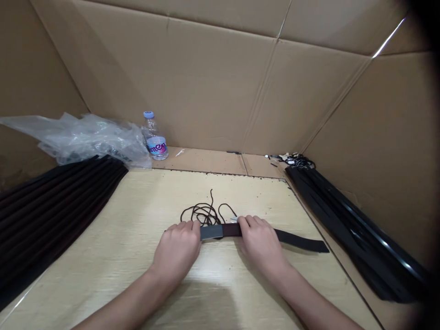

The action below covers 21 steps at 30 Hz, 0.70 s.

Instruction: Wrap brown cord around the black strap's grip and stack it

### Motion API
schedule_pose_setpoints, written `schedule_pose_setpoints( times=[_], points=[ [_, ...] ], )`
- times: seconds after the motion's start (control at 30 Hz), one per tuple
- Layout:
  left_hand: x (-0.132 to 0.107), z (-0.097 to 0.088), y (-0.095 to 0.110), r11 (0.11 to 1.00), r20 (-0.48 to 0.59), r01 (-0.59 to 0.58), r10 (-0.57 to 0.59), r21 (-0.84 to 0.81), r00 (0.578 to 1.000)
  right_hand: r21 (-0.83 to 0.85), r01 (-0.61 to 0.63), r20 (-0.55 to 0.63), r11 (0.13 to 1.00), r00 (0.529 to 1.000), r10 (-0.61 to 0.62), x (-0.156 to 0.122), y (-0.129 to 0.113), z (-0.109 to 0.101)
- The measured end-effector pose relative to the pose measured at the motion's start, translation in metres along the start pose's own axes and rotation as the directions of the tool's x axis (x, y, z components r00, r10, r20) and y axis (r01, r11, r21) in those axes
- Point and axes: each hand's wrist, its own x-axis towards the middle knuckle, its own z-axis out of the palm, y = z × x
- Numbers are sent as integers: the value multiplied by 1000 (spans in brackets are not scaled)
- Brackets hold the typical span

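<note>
Both hands grip one flat dark strap [232, 230] that runs sideways above the tabletop. My left hand [180, 243] is closed around its left end, where a grey section shows beside the fingers. Further right, my right hand [259, 238] is wrapped over the strap, and a black tail sticks out past it to the right. Just behind the strap lies a loose tangle of dark cord [203, 213], with one loop reaching toward my right hand. A small pale item by the right fingers is too small to name.
A pale wooden table [144, 201] stands inside cardboard walls [192, 82]. Clear plastic bags [92, 137] and a water bottle [156, 140] are at the back left. Dark pleated fabric [62, 206] lies along the left, a glossy black bundle [350, 229] along the right, with scraps [292, 160] behind.
</note>
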Motion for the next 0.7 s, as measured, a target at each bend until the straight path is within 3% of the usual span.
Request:
schedule_pose_setpoints(
  times=[0.1,0.33,0.7],
  points=[
    [-2,3,4,1000,9,3,-3,-9,1000,16,23,19,1000,1000,-24,1,-6,-2],
    [-3,5,3,998,24,-45,46,-43,999,-6,-86,169,996,982,86,2,-5,-5],
    [-4,8,0,984,-52,-147,142,-98,989,2,-134,249,991,960,129,5,-2,-7]
  ],
)
